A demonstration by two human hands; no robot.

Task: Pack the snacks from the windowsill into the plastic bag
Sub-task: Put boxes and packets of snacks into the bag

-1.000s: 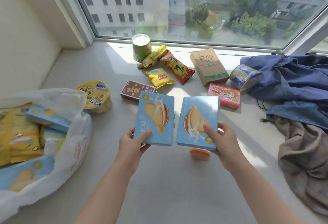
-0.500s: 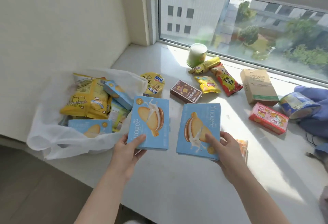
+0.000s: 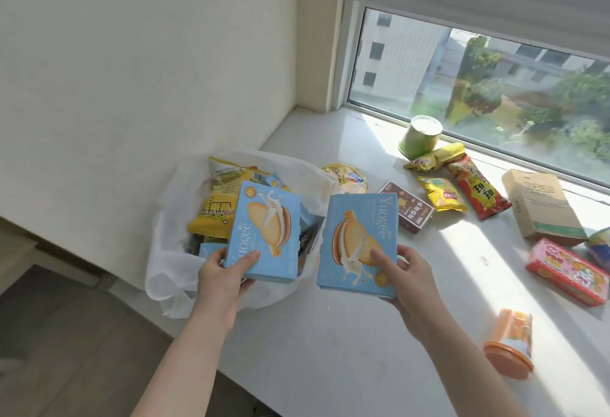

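My left grip (image 3: 227,271) pinches one blue biscuit box (image 3: 264,235) above the open plastic bag (image 3: 171,271); my right grip (image 3: 407,279) pinches another blue box (image 3: 358,241) just right of it, over the windowsill (image 3: 330,344).

A home, likely an upper-floor flat, is suggested: a wide white windowsill (image 3: 363,334) is set beneath a sliding window (image 3: 478,86), through which neighbouring apartment blocks and treetops are seen from above.
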